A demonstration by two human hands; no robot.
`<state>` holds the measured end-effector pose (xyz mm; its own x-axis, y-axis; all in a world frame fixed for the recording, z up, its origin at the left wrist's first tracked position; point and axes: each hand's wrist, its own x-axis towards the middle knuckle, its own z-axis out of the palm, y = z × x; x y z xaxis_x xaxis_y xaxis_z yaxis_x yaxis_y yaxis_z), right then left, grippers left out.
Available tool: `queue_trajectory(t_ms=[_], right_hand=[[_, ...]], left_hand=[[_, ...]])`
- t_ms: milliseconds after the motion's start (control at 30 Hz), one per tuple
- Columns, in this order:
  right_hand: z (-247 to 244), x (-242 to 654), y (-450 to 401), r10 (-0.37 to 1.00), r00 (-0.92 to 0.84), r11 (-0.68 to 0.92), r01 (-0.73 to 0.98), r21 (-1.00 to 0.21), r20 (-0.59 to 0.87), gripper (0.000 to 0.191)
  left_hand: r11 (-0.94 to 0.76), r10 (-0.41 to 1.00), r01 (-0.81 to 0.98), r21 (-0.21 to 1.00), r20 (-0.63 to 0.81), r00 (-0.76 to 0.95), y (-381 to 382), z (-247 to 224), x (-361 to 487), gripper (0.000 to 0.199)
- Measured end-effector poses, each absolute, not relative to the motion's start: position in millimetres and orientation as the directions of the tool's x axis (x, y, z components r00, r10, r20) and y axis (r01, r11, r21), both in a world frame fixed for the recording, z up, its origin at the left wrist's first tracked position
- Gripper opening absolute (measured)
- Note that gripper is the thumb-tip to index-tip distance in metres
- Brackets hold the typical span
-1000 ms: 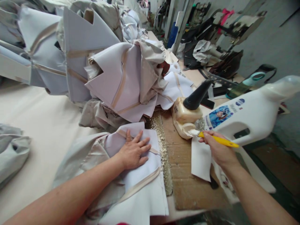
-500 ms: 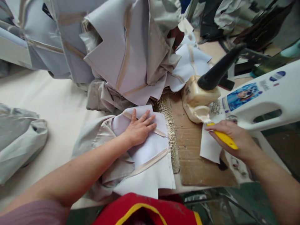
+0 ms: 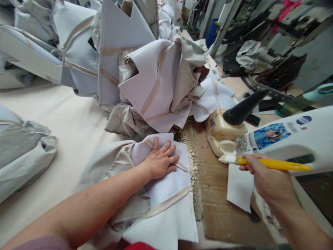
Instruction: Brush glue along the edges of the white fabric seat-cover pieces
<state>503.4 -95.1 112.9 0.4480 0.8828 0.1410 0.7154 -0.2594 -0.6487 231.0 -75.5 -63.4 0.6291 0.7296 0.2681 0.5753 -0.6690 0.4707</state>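
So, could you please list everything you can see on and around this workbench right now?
fabric piece: one, pale lilac with beige strips, flat at the table's front under the left hand
fabric pile: one heap, lilac, white and beige, across the back of the table
grey bundle: one, grey, far left
cardboard sheet: one, brown, crusted along its left edge, right of the fabric piece
glue pot: one, cream with a black cone top, on the cardboard's far end
white jug: one, white with a blue label, lying at right
brush: one, yellow handle, bristles at the glue pot
left hand: flat on the fabric piece
right hand: gripping the brush
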Motion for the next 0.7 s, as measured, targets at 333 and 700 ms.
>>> queue_trajectory(t_ms=[333,700], right_hand=[[32.5,427.2,-46.1,0.974,0.219,-0.21,0.766,-0.608,-0.06,0.028],[48.0,410.7,-54.9,0.973,0.218,-0.229,0.839,-0.494,-0.082,0.025]], left_hand=[[-0.674,0.719,0.545,0.498,0.274,0.639,-75.8,-67.3,228.6,0.045],[-0.682,0.709,0.506,0.528,0.309,0.634,-74.7,-72.1,228.4,0.045]])
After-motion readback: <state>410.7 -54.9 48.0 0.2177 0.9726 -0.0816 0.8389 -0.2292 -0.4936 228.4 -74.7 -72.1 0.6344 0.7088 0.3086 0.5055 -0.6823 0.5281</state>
